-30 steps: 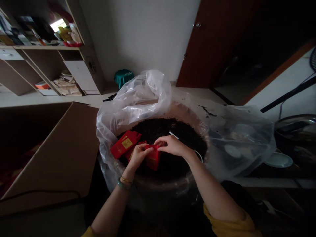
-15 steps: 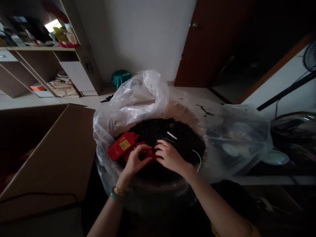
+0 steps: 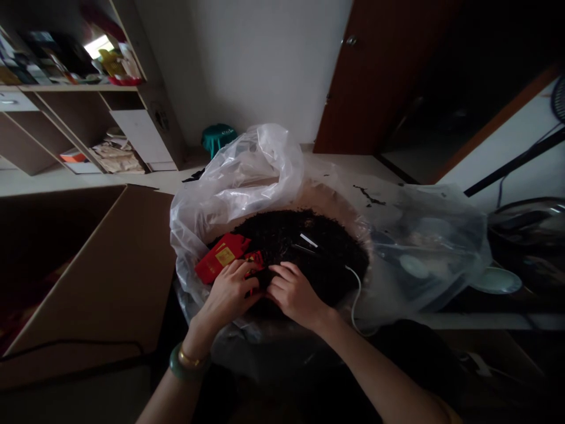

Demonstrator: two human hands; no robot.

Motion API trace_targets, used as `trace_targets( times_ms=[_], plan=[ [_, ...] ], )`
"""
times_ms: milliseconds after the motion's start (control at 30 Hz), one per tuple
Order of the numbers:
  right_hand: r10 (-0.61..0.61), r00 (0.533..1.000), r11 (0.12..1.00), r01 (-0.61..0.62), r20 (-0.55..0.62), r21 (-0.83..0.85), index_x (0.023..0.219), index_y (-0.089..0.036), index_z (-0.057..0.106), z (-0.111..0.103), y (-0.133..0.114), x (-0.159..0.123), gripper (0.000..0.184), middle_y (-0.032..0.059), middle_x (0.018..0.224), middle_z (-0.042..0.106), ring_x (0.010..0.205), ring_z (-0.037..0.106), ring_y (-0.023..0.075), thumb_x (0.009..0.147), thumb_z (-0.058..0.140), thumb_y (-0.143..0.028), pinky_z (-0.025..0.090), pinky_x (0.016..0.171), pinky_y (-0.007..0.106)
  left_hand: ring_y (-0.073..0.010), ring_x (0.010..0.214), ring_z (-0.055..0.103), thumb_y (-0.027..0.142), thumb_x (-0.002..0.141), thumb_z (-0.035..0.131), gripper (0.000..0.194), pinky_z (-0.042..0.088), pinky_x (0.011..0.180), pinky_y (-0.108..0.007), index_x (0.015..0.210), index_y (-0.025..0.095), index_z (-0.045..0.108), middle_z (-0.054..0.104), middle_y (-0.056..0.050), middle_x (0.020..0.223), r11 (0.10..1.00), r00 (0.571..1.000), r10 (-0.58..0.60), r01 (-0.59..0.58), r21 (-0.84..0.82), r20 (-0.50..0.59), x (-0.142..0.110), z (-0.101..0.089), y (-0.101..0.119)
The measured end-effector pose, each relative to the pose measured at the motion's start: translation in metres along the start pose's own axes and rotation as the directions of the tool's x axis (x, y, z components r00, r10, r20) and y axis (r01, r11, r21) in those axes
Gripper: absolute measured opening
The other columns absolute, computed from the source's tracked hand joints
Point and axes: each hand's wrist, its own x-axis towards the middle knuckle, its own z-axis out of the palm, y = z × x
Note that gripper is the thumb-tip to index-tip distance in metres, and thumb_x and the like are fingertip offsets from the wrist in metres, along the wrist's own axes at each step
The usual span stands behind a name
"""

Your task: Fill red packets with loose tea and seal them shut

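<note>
My left hand (image 3: 232, 291) and my right hand (image 3: 295, 296) meet fingertip to fingertip low over a heap of dark, dry, leaf-like bits (image 3: 282, 227). Both are closed, pinching a small red packet (image 3: 252, 290); only a sliver of it shows among my left fingers, the rest hidden. Beyond my left hand lies a red packet with a gold panel (image 3: 225, 255), next to another red packet (image 3: 255, 258). The heap sits in a round tub (image 3: 329, 194) lined with a clear plastic bag (image 3: 273, 156). A dark flat object with a white strip (image 3: 308, 240) rests on the heap.
A white cord (image 3: 355, 294) curves over the tub's right rim. An open cardboard box (image 3: 110, 265) holding red things stands at the left. Loose plastic (image 3: 441, 247) spreads right, near a pale dish (image 3: 497, 280). Behind are a shelf unit (image 3: 141, 132) and a brown door (image 3: 335, 106).
Both hands have drawn nearer to me and turned knuckles up. The small red packet, plainly visible between them a second ago, is now mostly covered by my fingers. More white cord shows.
</note>
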Motion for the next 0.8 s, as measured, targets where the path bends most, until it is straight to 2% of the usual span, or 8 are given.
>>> trace_targets(
  times_ms=[133, 233, 333, 433, 533, 633, 700, 800],
  plan=[
    [0.012, 1.000, 1.000, -0.012, -0.017, 0.008, 0.077, -0.018, 0.063, -0.002, 0.001, 0.003, 0.018, 0.0033, 0.077, 0.067, 0.113, 0.055, 0.0229, 0.090, 0.051, -0.013, 0.037, 0.101, 0.041, -0.0232, 0.094, 0.058, 0.024, 0.078, 0.067, 0.007, 0.050, 0.081, -0.039, 0.078, 0.019, 0.064, 0.065, -0.008, 0.104, 0.998, 1.000, 0.003, -0.003, -0.069, 0.000, 0.000, 0.002, 0.001],
    [0.019, 0.999, 0.999, -0.018, -0.048, 0.034, 0.077, -0.018, 0.063, -0.003, 0.004, 0.009, 0.017, 0.0033, 0.077, 0.068, 0.106, 0.057, 0.0221, 0.089, 0.053, -0.014, 0.041, 0.096, 0.040, -0.0214, 0.089, 0.061, 0.022, 0.079, 0.066, 0.004, 0.051, 0.078, -0.036, 0.080, 0.019, 0.064, 0.068, -0.007, 0.095, 0.981, 0.999, -0.034, 0.030, -0.190, -0.017, 0.003, 0.003, 0.000],
    [0.065, 0.994, 0.993, -0.056, -0.084, 0.106, 0.081, -0.018, 0.064, -0.004, 0.007, 0.013, 0.012, 0.0039, 0.082, 0.069, 0.100, 0.058, 0.0212, 0.088, 0.056, -0.015, 0.044, 0.089, 0.038, -0.0185, 0.087, 0.064, 0.021, 0.081, 0.063, 0.012, 0.052, 0.079, -0.031, 0.092, 0.019, 0.064, 0.069, -0.005, 0.092, 0.910, 0.986, -0.160, 0.129, -0.393, -0.047, 0.003, 0.004, -0.002],
    [0.104, 0.990, 0.968, -0.078, -0.100, 0.238, 0.084, -0.019, 0.065, -0.003, 0.008, 0.012, 0.009, 0.0042, 0.082, 0.068, 0.094, 0.059, 0.0201, 0.088, 0.057, -0.017, 0.047, 0.085, 0.036, -0.0184, 0.089, 0.067, 0.021, 0.077, 0.066, 0.031, 0.052, 0.082, -0.031, 0.108, 0.020, 0.061, 0.071, -0.005, 0.095, 0.765, 0.942, -0.333, 0.242, -0.597, -0.045, 0.002, 0.009, -0.005],
    [0.252, 0.960, 0.875, -0.172, -0.124, 0.452, 0.095, -0.021, 0.064, 0.001, 0.008, 0.008, 0.011, 0.0053, 0.091, 0.065, 0.088, 0.061, 0.0173, 0.089, 0.056, -0.020, 0.050, 0.082, 0.033, -0.0191, 0.081, 0.068, 0.026, 0.069, 0.074, 0.046, 0.053, 0.077, -0.030, 0.113, 0.018, 0.060, 0.073, -0.004, 0.084, 0.574, 0.874, -0.486, 0.322, -0.753, 0.003, 0.003, 0.015, -0.006],
    [0.508, 0.857, 0.675, -0.334, -0.085, 0.657, 0.116, -0.021, 0.059, 0.007, 0.009, 0.004, 0.034, 0.0068, 0.100, 0.062, 0.078, 0.062, 0.0148, 0.083, 0.065, -0.027, 0.053, 0.068, 0.028, -0.0167, 0.068, 0.067, 0.030, 0.064, 0.078, 0.048, 0.052, 0.066, -0.026, 0.108, 0.016, 0.063, 0.072, -0.003, 0.072, 0.431, 0.835, -0.546, 0.347, -0.833, 0.065, 0.008, 0.019, -0.005],
    [0.590, 0.808, 0.569, -0.421, 0.006, 0.706, 0.109, -0.020, 0.064, 0.009, 0.012, 0.003, 0.033, 0.0049, 0.092, 0.064, 0.070, 0.062, 0.0141, 0.078, 0.069, -0.031, 0.051, 0.060, 0.026, -0.0147, 0.062, 0.064, 0.030, 0.062, 0.080, 0.047, 0.050, 0.062, -0.024, 0.104, 0.016, 0.065, 0.070, -0.001, 0.066, 0.379, 0.830, -0.550, 0.344, -0.859, 0.090, 0.013, 0.021, -0.005],
    [0.609, 0.789, 0.525, -0.484, 0.088, 0.700, 0.077, -0.019, 0.071, 0.008, 0.017, 0.005, 0.013, 0.0019, 0.071, 0.066, 0.066, 0.061, 0.0144, 0.079, 0.068, -0.032, 0.049, 0.061, 0.025, -0.0127, 0.057, 0.061, 0.029, 0.059, 0.081, 0.044, 0.048, 0.058, -0.022, 0.099, 0.016, 0.067, 0.068, 0.001, 0.062, 0.335, 0.816, -0.571, 0.329, -0.883, 0.088, 0.020, 0.024, -0.005]
  ],
)
